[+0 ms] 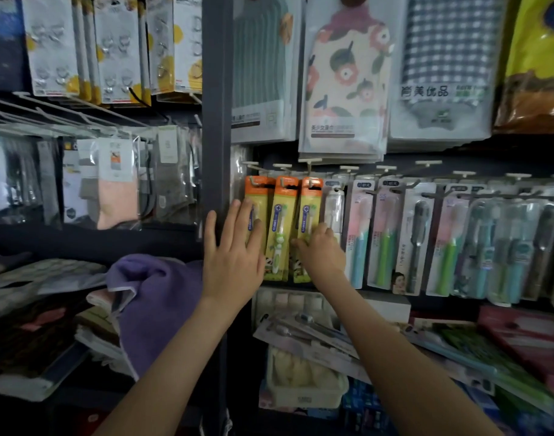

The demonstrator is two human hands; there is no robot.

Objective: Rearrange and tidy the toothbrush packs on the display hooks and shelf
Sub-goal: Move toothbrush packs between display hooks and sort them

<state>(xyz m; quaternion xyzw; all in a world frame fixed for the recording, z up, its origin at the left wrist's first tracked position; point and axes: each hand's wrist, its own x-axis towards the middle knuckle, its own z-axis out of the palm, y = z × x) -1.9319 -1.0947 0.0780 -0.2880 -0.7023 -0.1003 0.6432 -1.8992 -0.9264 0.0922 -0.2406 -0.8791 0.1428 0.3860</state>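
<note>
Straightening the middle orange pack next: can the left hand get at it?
Probably yes: the left hand lies flat on the leftmost pack, and the middle orange pack hangs uncovered beside it.

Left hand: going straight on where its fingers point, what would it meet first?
The left hand lies flat on the leftmost yellow pack; going on upward, it would probably meet that pack's hook first; depth is unclear.

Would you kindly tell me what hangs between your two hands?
In the head view, the middle orange-and-yellow toothbrush pack, holding a green-and-white brush, hangs between the left hand and the right hand.
</note>
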